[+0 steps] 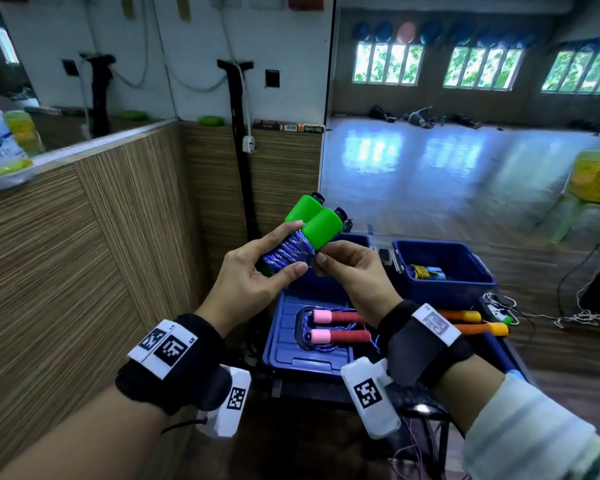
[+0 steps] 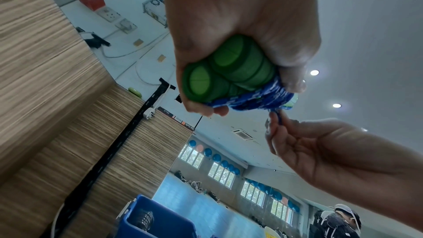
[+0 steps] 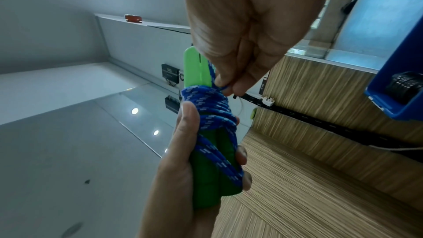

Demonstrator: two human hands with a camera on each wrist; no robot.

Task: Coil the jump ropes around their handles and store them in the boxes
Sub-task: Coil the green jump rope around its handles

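Wood walls stand behind. Left hand (image 1: 257, 271) grips the green handles (image 1: 314, 220), side by side, pointing up and away. Right hand (image 1: 352, 271) pinches the blue rope (image 1: 288, 252) end, just right of them. Open blue box (image 1: 444, 268) sits below, right.

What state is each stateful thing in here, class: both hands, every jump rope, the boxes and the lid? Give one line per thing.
left hand: grips the green handles.
right hand: pinches the blue rope's end.
green-handled rope: coiled around its paired handles, end not yet tucked.
red-handled rope: uncoiled, lying on the lid.
orange-handled rope: lying outside the boxes; its cord is hidden.
right blue box: open, holding one coiled rope.
blue lid: off, lying flat.
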